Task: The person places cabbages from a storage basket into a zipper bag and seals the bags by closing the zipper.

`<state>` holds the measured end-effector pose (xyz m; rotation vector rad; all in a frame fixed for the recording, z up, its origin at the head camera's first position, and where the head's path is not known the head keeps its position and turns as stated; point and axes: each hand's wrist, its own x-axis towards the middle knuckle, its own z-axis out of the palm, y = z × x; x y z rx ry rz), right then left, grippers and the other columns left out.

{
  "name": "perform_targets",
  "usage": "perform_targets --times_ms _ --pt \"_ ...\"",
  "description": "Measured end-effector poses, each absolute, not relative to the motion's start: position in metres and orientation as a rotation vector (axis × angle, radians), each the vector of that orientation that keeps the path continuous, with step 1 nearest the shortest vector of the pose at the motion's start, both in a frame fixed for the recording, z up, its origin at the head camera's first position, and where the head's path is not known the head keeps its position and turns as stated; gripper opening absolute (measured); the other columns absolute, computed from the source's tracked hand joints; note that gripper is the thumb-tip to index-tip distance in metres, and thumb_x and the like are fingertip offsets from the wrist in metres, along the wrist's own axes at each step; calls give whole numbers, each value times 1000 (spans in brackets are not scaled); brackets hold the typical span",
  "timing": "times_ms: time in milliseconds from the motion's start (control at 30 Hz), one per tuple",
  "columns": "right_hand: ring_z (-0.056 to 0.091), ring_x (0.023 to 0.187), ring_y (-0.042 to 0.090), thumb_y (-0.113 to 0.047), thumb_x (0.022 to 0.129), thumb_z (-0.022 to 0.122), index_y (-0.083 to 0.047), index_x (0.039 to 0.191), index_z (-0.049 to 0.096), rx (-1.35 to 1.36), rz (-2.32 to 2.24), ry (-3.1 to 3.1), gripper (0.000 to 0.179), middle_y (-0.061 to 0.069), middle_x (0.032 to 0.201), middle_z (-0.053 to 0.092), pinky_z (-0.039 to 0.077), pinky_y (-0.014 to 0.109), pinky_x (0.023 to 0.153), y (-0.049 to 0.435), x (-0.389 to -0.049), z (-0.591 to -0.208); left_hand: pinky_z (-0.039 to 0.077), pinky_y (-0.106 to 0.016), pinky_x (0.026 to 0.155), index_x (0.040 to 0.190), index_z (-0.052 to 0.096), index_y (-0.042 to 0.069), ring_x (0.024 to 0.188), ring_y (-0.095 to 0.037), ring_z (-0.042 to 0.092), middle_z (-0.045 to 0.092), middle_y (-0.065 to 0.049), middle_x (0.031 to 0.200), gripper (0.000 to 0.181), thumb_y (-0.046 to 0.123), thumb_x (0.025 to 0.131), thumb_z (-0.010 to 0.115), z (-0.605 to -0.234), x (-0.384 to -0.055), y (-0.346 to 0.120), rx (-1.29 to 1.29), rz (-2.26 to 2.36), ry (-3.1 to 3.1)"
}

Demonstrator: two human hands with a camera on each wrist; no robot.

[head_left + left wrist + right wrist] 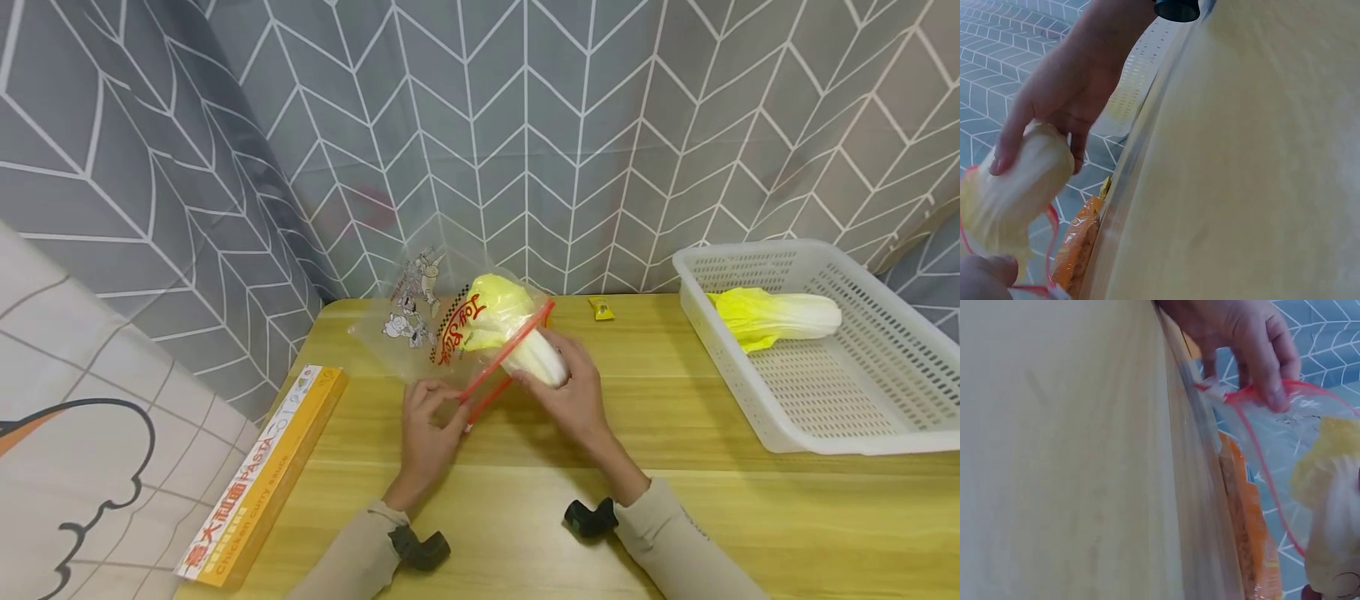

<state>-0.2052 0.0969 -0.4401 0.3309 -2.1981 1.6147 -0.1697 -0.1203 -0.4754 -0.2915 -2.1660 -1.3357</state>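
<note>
A clear zip bag (408, 321) with red edging and printed cartoon figures is held up over the table, its mouth parted. My left hand (431, 433) pinches the bag's red rim near one corner, also plain in the right wrist view. In my right hand (573, 392) is a napa cabbage (543, 358), gripped by its white base. The cabbage's yellow leafy end is inside the bag, while the base sticks out of the mouth. From the left wrist view, the right thumb and fingers wrap the cabbage (1029, 181).
A white plastic basket (802, 442) on the right holds another napa cabbage (780, 321). At left lies a long orange pasta box (262, 475). A small yellow packet (601, 308) sits near the back edge. Behind the bag is an orange packet (1250, 519). A patterned curtain (570, 150) hangs behind.
</note>
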Motion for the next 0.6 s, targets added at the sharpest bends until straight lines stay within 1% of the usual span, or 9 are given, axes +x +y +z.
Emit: perform_targets --times_ms 133,300,467,533,600 --pt "57 103 23 -21 75 91 -16 136 63 313 1678 -2333 67 10 126 65 46 36 86 96 -204 -446 37 -37 93 89 73 11 105 -16 51 64 -2 99 11 8 82 82 -475 -169 -120 -201 -1375 -2231" --pt "58 106 26 -22 76 90 -13 139 61 417 1586 -2458 69 15 126 63 47 38 88 96 -204 -452 43 -34 84 90 74 13 105 -14 51 65 0 101 9 12 85 81 -474 -168 -121 -130 -1412 -2284" --pt "57 107 28 -20 80 86 -13 141 60 545 1524 -2491 67 16 129 61 47 38 86 100 -205 -453 43 -33 84 91 74 14 104 -14 52 66 -1 102 8 14 87 80 -473 -168 -121 -116 -1412 -2300" --pt "58 105 28 -20 80 85 -14 141 59 555 1515 -2505 66 16 129 62 47 37 84 102 -206 -453 44 -31 83 91 74 14 101 -14 53 67 0 102 7 14 87 80 -473 -168 -121 -112 -1417 -2305" --pt "58 104 27 -22 81 84 -14 141 59 541 1500 -2525 65 16 127 63 47 36 83 103 -206 -452 47 -28 78 90 73 15 97 -13 54 68 2 99 6 13 88 79 -472 -168 -121 -116 -1415 -2307"
